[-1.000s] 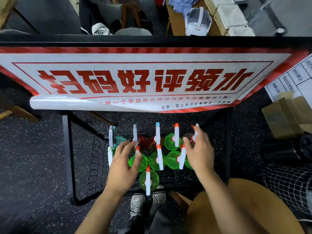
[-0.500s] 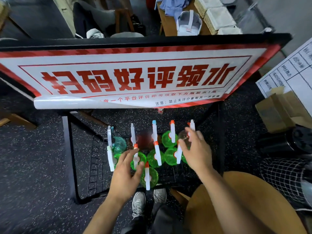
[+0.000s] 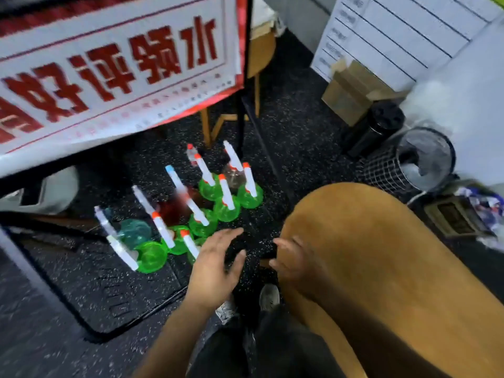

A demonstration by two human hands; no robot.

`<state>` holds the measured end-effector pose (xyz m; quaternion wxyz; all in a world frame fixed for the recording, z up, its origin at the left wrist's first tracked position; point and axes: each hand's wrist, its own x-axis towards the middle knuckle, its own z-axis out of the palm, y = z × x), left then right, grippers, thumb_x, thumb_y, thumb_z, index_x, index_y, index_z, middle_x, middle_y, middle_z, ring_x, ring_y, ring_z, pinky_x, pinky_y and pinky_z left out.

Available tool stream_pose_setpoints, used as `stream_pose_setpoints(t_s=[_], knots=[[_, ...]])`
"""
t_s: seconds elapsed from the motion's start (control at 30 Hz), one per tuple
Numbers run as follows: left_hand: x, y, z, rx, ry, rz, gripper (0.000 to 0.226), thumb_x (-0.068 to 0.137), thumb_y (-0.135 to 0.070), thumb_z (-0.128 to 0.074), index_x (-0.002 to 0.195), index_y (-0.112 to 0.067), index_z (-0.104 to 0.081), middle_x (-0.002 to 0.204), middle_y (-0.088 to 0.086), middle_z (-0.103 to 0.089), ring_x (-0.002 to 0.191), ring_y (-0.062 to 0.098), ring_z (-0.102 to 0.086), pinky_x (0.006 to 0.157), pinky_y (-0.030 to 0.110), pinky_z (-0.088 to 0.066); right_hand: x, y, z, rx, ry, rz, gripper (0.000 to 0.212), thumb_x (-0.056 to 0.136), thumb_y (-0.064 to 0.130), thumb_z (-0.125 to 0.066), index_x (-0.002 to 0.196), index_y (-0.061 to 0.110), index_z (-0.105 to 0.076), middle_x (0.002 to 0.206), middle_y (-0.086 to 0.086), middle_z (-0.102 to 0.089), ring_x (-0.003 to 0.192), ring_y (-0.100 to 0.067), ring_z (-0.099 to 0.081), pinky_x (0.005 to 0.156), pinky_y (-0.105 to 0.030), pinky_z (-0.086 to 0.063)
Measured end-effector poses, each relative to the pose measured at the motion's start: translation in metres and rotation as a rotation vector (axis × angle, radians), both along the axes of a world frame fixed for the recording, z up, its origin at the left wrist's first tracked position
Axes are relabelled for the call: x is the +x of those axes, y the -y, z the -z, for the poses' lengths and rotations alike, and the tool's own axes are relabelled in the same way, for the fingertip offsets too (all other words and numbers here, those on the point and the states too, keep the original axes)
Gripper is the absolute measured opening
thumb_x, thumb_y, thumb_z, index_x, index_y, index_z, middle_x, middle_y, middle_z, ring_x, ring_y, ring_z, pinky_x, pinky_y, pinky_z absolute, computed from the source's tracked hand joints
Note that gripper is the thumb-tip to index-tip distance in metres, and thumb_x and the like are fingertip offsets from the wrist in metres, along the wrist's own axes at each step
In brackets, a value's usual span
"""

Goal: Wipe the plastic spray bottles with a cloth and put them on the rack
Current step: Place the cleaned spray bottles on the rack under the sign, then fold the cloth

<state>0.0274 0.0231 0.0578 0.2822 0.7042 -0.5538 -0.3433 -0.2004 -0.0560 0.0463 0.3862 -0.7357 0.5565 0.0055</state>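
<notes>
Several plastic spray bottles (image 3: pixel 226 205), mostly green with white triggers and orange or blue tips, stand in rows on the low black wire rack (image 3: pixel 114 301) under a banner. One teal bottle (image 3: pixel 135 231) stands at the left of the group. My left hand (image 3: pixel 215 266) hovers just in front of the nearest bottles, fingers spread and holding nothing. My right hand (image 3: pixel 296 264) is close beside it, over the edge of a round wooden table (image 3: pixel 381 268), fingers loosely curled and empty. The frame is blurred by motion. I see no cloth.
A red-and-white banner (image 3: pixel 114 66) hangs over the rack. A black post (image 3: pixel 244 85) of the rack's frame rises behind the bottles. To the right are a cardboard box (image 3: pixel 351 91), a black cylinder (image 3: pixel 373 126), a mesh bin (image 3: pixel 425 162) and a white board (image 3: pixel 395 31). My shoes (image 3: pixel 268 294) show below.
Both hands have pulled back off the bottles toward me and now hold nothing. The view has swung to the right, so the rack sits further left and tilted.
</notes>
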Motion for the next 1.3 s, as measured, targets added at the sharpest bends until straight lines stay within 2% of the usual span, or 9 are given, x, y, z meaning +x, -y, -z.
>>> stream_pose_setpoints(t_s=[0.07, 0.2, 0.3, 0.4, 0.53, 0.67, 0.9, 1.07, 1.3], knots=[[-0.019, 0.002, 0.006, 0.059, 0.001, 0.062, 0.053, 0.100, -0.051, -0.052, 0.148, -0.029, -0.058, 0.148, -0.004, -0.061, 0.143, 0.018, -0.050, 0.123, 0.039, -0.037, -0.031, -0.016, 0.012, 0.005, -0.064, 0.035, 0.059, 0.096, 0.066, -0.053, 0.140, 0.027, -0.059, 0.139, 0.001, -0.057, 0.125, -0.028, -0.057, 0.104, -0.043, -0.047], [-0.076, 0.005, 0.016, 0.173, 0.000, 0.217, 0.050, 0.102, -0.041, -0.060, 0.149, -0.026, -0.058, 0.149, -0.003, -0.059, 0.141, 0.019, -0.051, 0.120, 0.041, -0.040, -0.116, -0.062, 0.061, 0.086, -0.157, 0.045, 0.079, 0.092, 0.089, -0.016, 0.144, 0.040, -0.051, 0.146, 0.011, -0.050, 0.128, -0.018, -0.057, 0.097, -0.038, -0.053], [-0.125, 0.005, 0.031, 0.234, 0.012, 0.335, 0.047, 0.103, -0.024, -0.068, 0.148, -0.019, -0.059, 0.148, 0.000, -0.058, 0.137, 0.022, -0.054, 0.113, 0.033, -0.041, -0.158, -0.089, 0.044, 0.122, -0.095, 0.236, 0.074, 0.086, 0.084, -0.034, 0.143, 0.039, -0.053, 0.141, 0.009, -0.052, 0.119, -0.020, -0.060, 0.090, -0.045, -0.057], [-0.179, -0.001, 0.052, 0.302, 0.017, 0.474, 0.049, 0.104, -0.033, -0.066, 0.151, -0.027, -0.055, 0.149, -0.005, -0.055, 0.139, 0.020, -0.053, 0.115, 0.047, -0.047, -0.207, -0.123, 0.044, 0.176, -0.060, 0.379, 0.064, 0.091, 0.075, -0.050, 0.144, 0.039, -0.052, 0.137, 0.007, -0.051, 0.119, -0.020, -0.059, 0.092, -0.045, -0.055], [-0.264, -0.018, 0.073, 0.380, 0.017, 0.635, 0.050, 0.104, -0.038, -0.064, 0.152, -0.034, -0.052, 0.149, -0.008, -0.053, 0.137, 0.015, -0.052, 0.114, 0.043, -0.047, -0.281, -0.182, 0.064, 0.238, -0.117, 0.512, 0.054, 0.097, 0.056, -0.064, 0.145, 0.035, -0.052, 0.139, 0.006, -0.052, 0.122, -0.017, -0.057, 0.096, -0.036, -0.051], [-0.337, -0.040, 0.088, 0.473, 0.022, 0.815, 0.050, 0.107, -0.038, -0.060, 0.155, -0.028, -0.050, 0.152, -0.003, -0.053, 0.138, 0.015, -0.050, 0.114, 0.042, -0.047, -0.340, -0.240, 0.083, 0.305, -0.258, 0.612, 0.054, 0.098, 0.057, -0.061, 0.147, 0.038, -0.051, 0.151, 0.003, -0.047, 0.138, -0.023, -0.047, 0.109, -0.039, -0.045], [-0.420, -0.076, 0.104, 0.599, 0.085, 1.038, 0.054, 0.108, -0.047, -0.052, 0.159, -0.033, -0.042, 0.157, -0.010, -0.045, 0.142, 0.009, -0.044, 0.116, 0.040, -0.044, -0.389, -0.301, 0.117, 0.593, -0.386, 0.604, 0.059, 0.102, 0.049, -0.055, 0.157, 0.036, -0.039, 0.165, -0.005, -0.019, 0.144, -0.032, -0.034, 0.112, -0.044, -0.044], [-0.446, -0.081, 0.101, 0.588, 0.118, 1.073, 0.053, 0.108, -0.043, -0.053, 0.158, -0.031, -0.042, 0.156, -0.008, -0.047, 0.140, 0.009, -0.045, 0.115, 0.037, -0.045, -0.397, -0.297, 0.123, 0.564, -0.349, 0.600, 0.054, 0.109, 0.032, -0.047, 0.160, 0.027, -0.030, 0.165, -0.006, -0.022, 0.142, -0.028, -0.038, 0.111, -0.043, -0.046], [-0.474, -0.047, 0.050, 0.455, 0.085, 1.047, 0.054, 0.108, -0.038, -0.057, 0.159, -0.031, -0.041, 0.158, -0.008, -0.046, 0.144, 0.011, -0.045, 0.116, 0.034, -0.045, -0.405, -0.244, 0.063, 0.205, -0.179, 0.780, 0.039, 0.110, 0.037, -0.045, 0.149, 0.030, -0.051, 0.155, 0.004, -0.044, 0.127, -0.025, -0.055, 0.097, -0.038, -0.050]])
